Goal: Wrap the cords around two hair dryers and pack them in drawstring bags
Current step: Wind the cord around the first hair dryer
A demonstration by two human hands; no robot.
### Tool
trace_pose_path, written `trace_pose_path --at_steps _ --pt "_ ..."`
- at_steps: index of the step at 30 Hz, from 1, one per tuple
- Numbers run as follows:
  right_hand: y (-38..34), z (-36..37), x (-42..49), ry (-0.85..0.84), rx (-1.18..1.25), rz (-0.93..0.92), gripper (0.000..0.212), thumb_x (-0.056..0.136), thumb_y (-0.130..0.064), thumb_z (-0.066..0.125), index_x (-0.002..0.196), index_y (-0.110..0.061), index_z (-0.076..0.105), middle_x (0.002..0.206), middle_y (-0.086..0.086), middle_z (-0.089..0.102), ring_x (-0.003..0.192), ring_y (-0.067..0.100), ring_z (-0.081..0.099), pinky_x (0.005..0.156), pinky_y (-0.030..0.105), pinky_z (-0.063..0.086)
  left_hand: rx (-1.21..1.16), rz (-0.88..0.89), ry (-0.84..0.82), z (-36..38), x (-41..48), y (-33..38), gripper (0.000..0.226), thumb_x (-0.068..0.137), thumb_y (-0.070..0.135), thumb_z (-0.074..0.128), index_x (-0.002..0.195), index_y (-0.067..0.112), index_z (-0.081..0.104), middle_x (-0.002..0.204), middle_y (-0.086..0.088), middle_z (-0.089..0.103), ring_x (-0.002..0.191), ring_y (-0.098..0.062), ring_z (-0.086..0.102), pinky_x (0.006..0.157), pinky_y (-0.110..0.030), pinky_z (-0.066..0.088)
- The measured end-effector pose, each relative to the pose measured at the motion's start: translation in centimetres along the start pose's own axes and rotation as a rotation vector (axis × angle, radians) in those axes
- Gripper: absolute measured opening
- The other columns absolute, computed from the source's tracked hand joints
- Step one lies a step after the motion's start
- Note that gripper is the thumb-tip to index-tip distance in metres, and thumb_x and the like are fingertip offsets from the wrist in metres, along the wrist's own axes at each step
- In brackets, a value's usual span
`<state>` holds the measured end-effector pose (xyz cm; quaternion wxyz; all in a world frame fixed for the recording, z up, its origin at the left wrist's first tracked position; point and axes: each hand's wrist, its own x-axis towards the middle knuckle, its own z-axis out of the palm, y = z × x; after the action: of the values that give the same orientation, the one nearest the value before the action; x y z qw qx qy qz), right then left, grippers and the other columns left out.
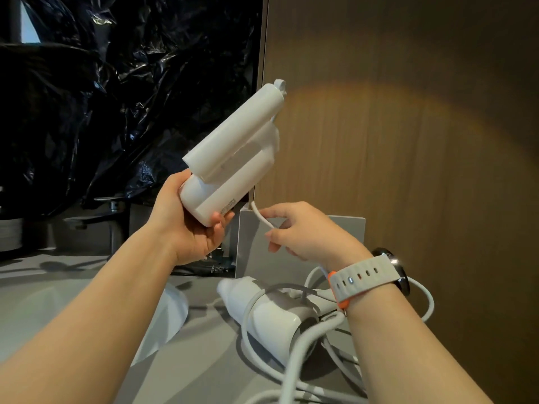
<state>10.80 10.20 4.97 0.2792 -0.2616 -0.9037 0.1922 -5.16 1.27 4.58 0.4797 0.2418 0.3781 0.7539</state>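
Hair dryers are both out, and neither is packed. Nearest me, the second hair dryer (271, 316) lies on its side on the grey tabletop (204, 360). Its loose cord (294, 363) sprawls in loops over and around it, not wound.

Above it the person's right hand (303, 231), a watch (364, 279) on the wrist, pinches the cord (261, 218) of the other dryer between thumb and fingers, just below the body it runs from. The left hand (189, 225) has its grip curled round the lower end of the raised hair dryer (233, 158), which has its handle folded flat and is held up at a slant in the air.

I'd judge the wrapping of this one is only starting, as no turn of cord shows on it. Both windings and both baggings are left to do, and I see no drawstring bag anywhere.

A white rounded thing (172, 313) sits on the tabletop to the left. Behind the hands stands a grey box (291, 243), then a wood-panelled wall (408, 112), with black plastic sheeting (116, 83) to its left.
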Motion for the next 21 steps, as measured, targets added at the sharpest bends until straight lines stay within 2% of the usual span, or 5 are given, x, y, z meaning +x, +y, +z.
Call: trace_pose_path --at_steps 9,11,15,18,21 --pt "-0.6 0.3 -1.6 -0.116 0.04 0.031 0.044 0.094 -0.012 0.049 0.135 -0.026 0.046 0.073 -0.005 0.068 0.049 0.008 0.047 0.046 0.02 0.04 0.159 0.224 0.09 1.2 -0.2 -0.6 0.035 0.086 0.05 0.045 0.083 0.019 0.063 0.058 -0.004 0.063 0.056 -0.022 0.053 0.068 -0.033 0.052" --pt "-0.6 0.9 -2.9 -0.175 0.077 0.035 0.044 0.094 -0.011 0.048 0.136 -0.027 0.045 0.077 -0.004 0.068 0.051 0.009 0.05 0.047 0.02 0.045 0.171 0.255 0.079 1.4 -0.4 -0.7 0.034 0.087 0.048 0.042 0.083 0.021 0.062 0.056 -0.003 0.064 0.062 -0.023 0.055 0.081 -0.038 0.049" --pt "-0.3 1.6 -5.1 -0.155 0.274 0.069 0.039 0.095 -0.011 0.048 0.13 -0.028 0.049 0.077 0.001 0.068 0.053 0.01 0.048 0.046 0.018 0.043 0.102 0.186 0.08 1.3 -0.6 -0.8 0.034 0.081 0.049 0.043 0.082 0.02 0.06 0.066 -0.005 0.064 0.064 -0.023 0.053 0.078 -0.041 0.036" --pt "-0.4 2.1 -6.0 -0.128 0.381 0.079 0.037 0.094 -0.008 0.049 0.124 -0.029 0.055 0.069 -0.003 0.064 0.05 0.007 0.046 0.044 0.016 0.041 0.064 0.155 0.089 0.8 -0.8 -1.6 0.038 0.082 0.052 0.045 0.094 0.019 0.061 0.07 -0.007 0.062 0.059 -0.027 0.056 0.099 -0.06 0.034" --pt "-0.6 3.5 -7.0 -0.175 0.368 0.09 0.04 0.093 -0.005 0.048 0.124 -0.029 0.055 0.067 -0.003 0.062 0.055 0.008 0.051 0.049 0.019 0.047 -0.03 0.146 0.05 0.3 -2.0 -2.2 0.032 0.085 0.044 0.05 0.094 0.016 0.062 0.078 -0.01 0.061 0.076 -0.035 0.062 0.088 -0.059 0.047"
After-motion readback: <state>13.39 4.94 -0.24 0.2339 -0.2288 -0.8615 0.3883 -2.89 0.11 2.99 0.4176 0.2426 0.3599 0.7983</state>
